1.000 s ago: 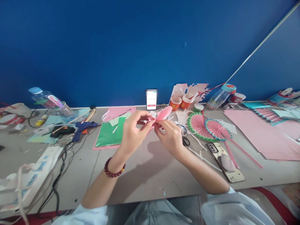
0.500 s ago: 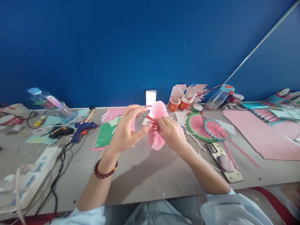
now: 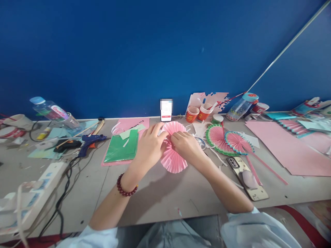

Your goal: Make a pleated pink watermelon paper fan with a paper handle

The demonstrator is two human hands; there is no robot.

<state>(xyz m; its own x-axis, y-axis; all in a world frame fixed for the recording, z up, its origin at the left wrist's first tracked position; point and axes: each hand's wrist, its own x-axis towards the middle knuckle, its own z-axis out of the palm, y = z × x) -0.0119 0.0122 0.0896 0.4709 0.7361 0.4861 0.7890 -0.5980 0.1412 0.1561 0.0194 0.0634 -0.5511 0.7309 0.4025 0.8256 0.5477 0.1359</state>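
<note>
A pleated pink paper fan [image 3: 174, 160] is fanned out between my hands above the table, its folds spreading up and down from a pinched middle. My right hand [image 3: 184, 143] is closed on that middle from the right. From the left, my left hand [image 3: 151, 141] curls its fingers and thumb onto the fan's centre, a bead bracelet [image 3: 126, 186] at its wrist. The fingers cover the centre, so what lies under them is hidden. Behind the fan a phone [image 3: 166, 110] stands upright against the blue wall.
Left lie green paper sheets [image 3: 120, 151], a blue glue gun [image 3: 91, 143] with cables, and a white power strip [image 3: 43, 189]. On the right are finished pleated fans [image 3: 217, 139], a cased phone [image 3: 248, 179], red paper cups [image 3: 192, 113] and large pink paper [image 3: 287, 148].
My left hand has come right from an open pose onto the fan's centre. The fan is lower and spread wider, with the lower folds opened out.
</note>
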